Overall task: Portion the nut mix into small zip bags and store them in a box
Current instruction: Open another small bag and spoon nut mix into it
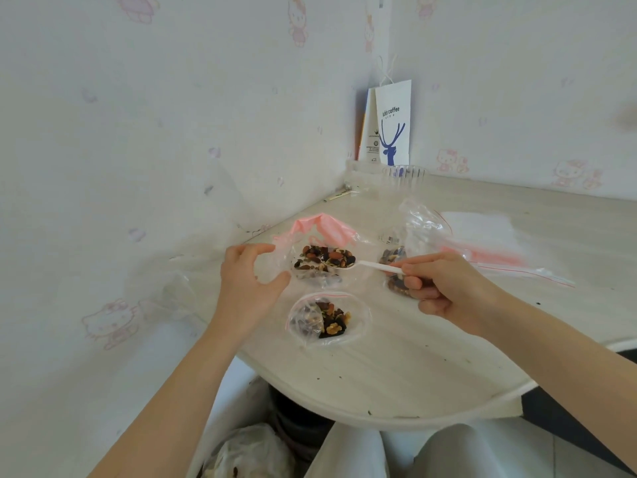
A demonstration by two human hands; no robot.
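Note:
A big clear bag with a pink top point(324, 229) lies open on the table and holds the nut mix point(320, 258). My left hand point(250, 288) pinches the left edge of its mouth. My right hand point(444, 288) grips a white plastic spoon point(365, 265) whose bowl, heaped with nuts, sits over the mix in the open bag. A small zip bag point(327, 319) with nuts lies in front of the big bag. Another small bag of nuts point(394, 267) sits partly hidden behind my right hand.
A stack of empty zip bags point(489, 243) lies at the right. A white paper coffee bag point(393, 122) and a clear plastic box point(403, 174) stand in the far corner. The wall runs close on the left. The table's rounded edge point(379, 419) faces me.

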